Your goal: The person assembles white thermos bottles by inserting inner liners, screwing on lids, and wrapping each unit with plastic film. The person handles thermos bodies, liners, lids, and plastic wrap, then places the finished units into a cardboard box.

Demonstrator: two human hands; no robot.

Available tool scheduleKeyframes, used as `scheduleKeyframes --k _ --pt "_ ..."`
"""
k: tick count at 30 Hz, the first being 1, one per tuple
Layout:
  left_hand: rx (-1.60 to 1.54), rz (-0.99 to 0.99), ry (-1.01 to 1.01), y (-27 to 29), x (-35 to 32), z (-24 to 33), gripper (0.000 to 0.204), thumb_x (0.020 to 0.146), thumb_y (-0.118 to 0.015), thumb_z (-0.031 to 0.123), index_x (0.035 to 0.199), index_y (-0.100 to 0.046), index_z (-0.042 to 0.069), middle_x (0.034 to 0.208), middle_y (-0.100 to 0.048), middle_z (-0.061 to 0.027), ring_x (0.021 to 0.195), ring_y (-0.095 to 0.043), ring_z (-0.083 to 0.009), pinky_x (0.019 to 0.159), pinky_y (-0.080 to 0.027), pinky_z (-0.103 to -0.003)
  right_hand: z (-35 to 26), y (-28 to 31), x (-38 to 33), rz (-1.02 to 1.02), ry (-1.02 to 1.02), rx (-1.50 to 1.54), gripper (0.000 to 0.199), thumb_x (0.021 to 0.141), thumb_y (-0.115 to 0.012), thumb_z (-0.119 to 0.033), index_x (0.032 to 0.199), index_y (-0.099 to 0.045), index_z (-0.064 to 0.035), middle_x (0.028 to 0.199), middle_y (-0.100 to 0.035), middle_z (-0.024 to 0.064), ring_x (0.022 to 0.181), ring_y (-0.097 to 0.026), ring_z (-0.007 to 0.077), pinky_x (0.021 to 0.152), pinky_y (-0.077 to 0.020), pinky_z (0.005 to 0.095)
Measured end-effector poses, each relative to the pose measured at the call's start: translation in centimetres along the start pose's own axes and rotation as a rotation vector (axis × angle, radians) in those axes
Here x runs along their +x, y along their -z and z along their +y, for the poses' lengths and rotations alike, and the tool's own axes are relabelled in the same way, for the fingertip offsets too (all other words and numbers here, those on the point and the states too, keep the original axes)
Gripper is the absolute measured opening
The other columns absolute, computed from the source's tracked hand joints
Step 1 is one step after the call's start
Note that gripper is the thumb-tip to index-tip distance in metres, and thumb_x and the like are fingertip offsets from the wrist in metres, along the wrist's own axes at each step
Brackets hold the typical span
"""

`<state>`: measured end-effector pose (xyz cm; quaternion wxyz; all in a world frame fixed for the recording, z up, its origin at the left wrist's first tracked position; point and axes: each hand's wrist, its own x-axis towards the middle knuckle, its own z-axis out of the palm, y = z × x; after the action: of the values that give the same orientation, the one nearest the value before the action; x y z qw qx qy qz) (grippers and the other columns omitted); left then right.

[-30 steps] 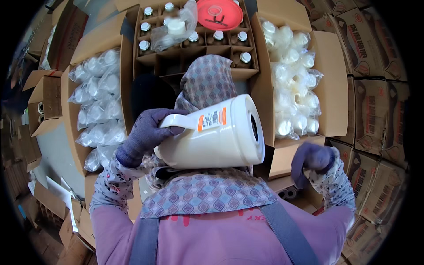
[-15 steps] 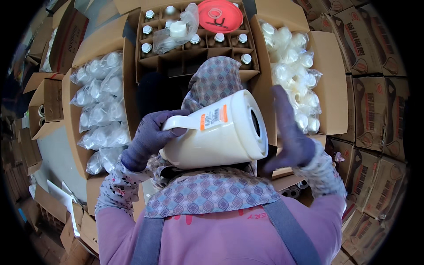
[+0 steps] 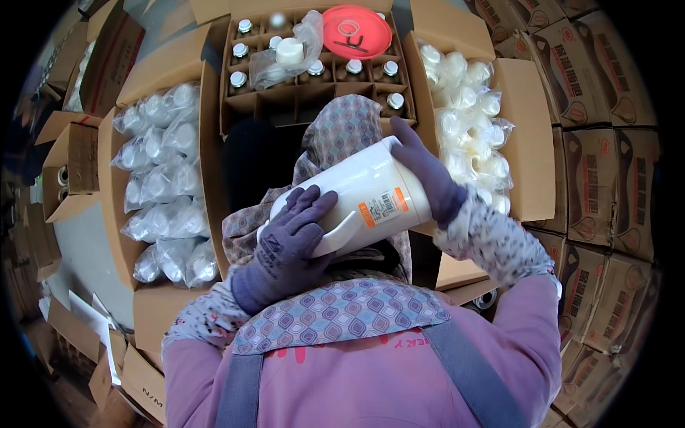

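A white thermos jug (image 3: 339, 175) lies on its side, held aslant between my two gloved hands in front of my body. My left hand (image 3: 285, 246) wraps its left end, fingers spread over the side beside the white handle (image 3: 339, 235). On the opposite end, my right hand (image 3: 439, 182) grips the rim, with the palm covering that end. An orange and white label (image 3: 385, 205) faces up near the handle. The jug's end under my right palm is hidden.
Beyond my hands stands a divided carton (image 3: 225, 118) of capped bottles, topped by a red round lid (image 3: 357, 32) and a bagged white cap (image 3: 289, 51). Cartons of bagged white parts flank me, left (image 3: 160, 178) and right (image 3: 474, 121). Closed boxes (image 3: 589, 185) are stacked at far right.
The jug has rolled, bringing handle and label toward me. My left hand has shifted from the handle onto the jug's left end; my right hand, apart before, now grips the right end.
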<state>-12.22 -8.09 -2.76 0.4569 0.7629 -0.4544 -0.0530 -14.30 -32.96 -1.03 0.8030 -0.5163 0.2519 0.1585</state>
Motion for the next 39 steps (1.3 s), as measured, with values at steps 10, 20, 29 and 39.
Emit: scheduleKeyframes --k 10,20,29,39 --pt "-0.168 0.139 -0.050 -1.2 -0.4 -2.1 0.030 0.069 -0.080 0.007 0.082 -0.053 0.000 0.122 -0.058 -0.0247 0.119 -0.055 -0.0376 0.096 -0.045 -0.043 -1.5 0.3 0.8 -0.012 -0.141 -0.232 0.057 0.094 -0.049 -0.029 0.142 -0.030 -0.0036 0.141 -0.035 0.0197 0.132 -0.035 0.0240 0.109 -0.0286 0.0342" --pt "-0.312 0.058 0.174 0.1 0.1 -4.6 0.022 0.073 -0.073 0.002 0.089 -0.059 -0.002 0.123 -0.058 -0.0237 0.105 -0.063 -0.0339 0.090 -0.048 -0.037 0.6 2.6 0.8 -0.278 0.507 -0.651 0.065 0.081 -0.063 -0.037 0.135 -0.042 -0.0062 0.142 -0.033 0.0225 0.136 -0.028 0.0383 0.111 -0.0219 0.0451" --pt "-0.824 -0.001 0.513 3.5 -0.5 -6.9 0.029 0.075 -0.071 0.003 0.103 -0.066 -0.002 0.120 -0.063 -0.0167 0.111 -0.060 -0.0235 0.095 -0.046 -0.032 -2.5 -0.9 0.1 -0.496 0.975 -1.062 0.076 0.075 -0.065 -0.052 0.135 -0.043 -0.0104 0.145 -0.030 0.0239 0.135 -0.023 0.0484 0.110 -0.0131 0.0590" --pt "-0.606 0.230 0.918 3.4 1.6 -7.3 0.042 0.080 -0.067 0.005 0.121 -0.060 -0.001 0.113 -0.066 -0.0090 0.102 -0.061 -0.0146 0.091 -0.047 -0.029 -5.5 -1.0 13.9 -0.632 0.537 -0.704 0.048 0.085 -0.062 -0.036 0.123 -0.056 -0.0074 0.132 -0.047 0.0186 0.126 -0.043 0.0305 0.107 -0.0312 0.0413"
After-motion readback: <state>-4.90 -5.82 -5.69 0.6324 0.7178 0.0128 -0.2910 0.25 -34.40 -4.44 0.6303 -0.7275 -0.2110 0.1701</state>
